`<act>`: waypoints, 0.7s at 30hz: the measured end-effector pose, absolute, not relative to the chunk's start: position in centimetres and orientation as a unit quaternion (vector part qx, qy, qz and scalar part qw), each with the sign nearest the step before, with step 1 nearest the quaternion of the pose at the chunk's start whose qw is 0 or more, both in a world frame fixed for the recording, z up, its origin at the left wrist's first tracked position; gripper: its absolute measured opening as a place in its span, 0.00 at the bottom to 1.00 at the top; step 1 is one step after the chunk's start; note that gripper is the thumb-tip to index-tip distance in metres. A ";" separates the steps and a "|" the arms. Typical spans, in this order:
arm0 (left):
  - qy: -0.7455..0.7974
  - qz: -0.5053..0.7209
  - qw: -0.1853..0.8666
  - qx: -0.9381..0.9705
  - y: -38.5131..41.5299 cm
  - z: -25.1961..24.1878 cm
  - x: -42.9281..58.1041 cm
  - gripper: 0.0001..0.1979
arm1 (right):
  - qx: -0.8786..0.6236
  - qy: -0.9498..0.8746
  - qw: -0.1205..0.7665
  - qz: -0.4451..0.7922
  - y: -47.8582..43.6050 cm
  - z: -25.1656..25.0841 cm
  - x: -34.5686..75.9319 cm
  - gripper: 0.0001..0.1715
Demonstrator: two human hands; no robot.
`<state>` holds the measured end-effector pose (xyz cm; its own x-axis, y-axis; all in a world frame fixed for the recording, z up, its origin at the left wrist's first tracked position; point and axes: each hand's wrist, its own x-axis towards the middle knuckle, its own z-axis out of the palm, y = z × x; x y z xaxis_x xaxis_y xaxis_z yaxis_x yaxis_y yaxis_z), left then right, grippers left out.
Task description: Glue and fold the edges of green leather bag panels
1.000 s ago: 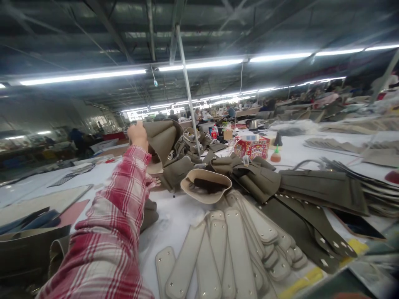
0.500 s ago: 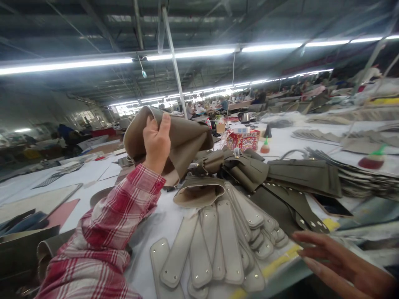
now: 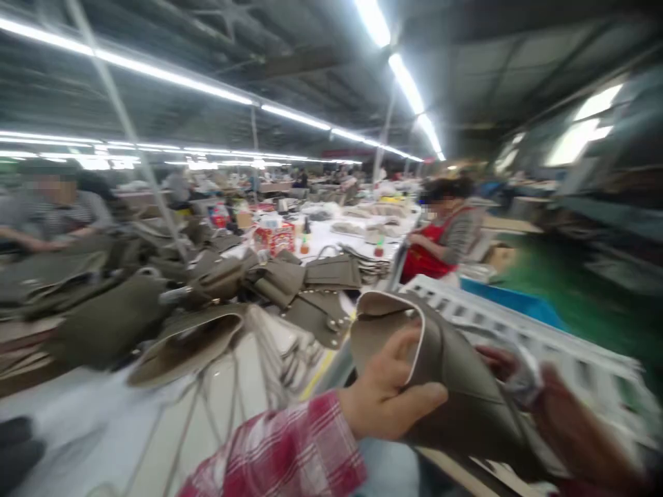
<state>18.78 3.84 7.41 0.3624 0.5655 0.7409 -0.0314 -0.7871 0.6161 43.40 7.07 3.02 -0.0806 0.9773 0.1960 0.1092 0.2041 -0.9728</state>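
My left hand [image 3: 391, 393] grips the open rim of an olive-brown leather bag piece [image 3: 466, 393], its fingers inside the opening and its thumb outside. At the far side of the piece is my right hand [image 3: 564, 407], blurred, with its fingers around a greyish-white bit [image 3: 525, 376] that I cannot make out. The piece lies tilted, its pale-edged opening facing left. Another open olive piece [image 3: 191, 338] rests on the table, beside pale strips [image 3: 207, 407] with metal studs.
A white slatted plastic crate [image 3: 570, 352] stands at the right, with a blue container [image 3: 512, 304] behind it. Olive pieces [image 3: 114, 317] are heaped at the left. A person in a red apron [image 3: 435, 241] is beyond the table, another person [image 3: 56, 207] at far left.
The view has swung right. My left hand has carried the olive piece from the table's left side to the right, beside the crate. My right hand has come to the piece's far side.
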 end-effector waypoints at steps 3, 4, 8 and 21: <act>0.082 0.450 0.270 0.847 3.4 5.4 22.0 0.18 | -0.470 -0.488 0.561 0.476 3.6 3.0 47.3 0.25; 0.061 0.420 0.270 0.864 3.1 5.0 22.8 0.17 | -0.469 -0.468 0.596 0.454 2.6 2.9 48.1 0.24; 0.034 0.306 0.305 0.901 1.5 3.8 25.3 0.18 | -0.455 -0.443 0.692 0.344 -0.5 2.8 49.9 0.22; 0.317 0.415 0.426 0.739 6.3 9.4 20.2 0.20 | -0.366 -0.549 0.655 0.369 -5.5 5.3 56.1 0.24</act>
<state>20.23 6.35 9.41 0.4552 0.8217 0.3429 0.1153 -0.4362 0.8924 56.07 -5.48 5.31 0.1265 0.8845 0.4490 -0.0815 0.4604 -0.8840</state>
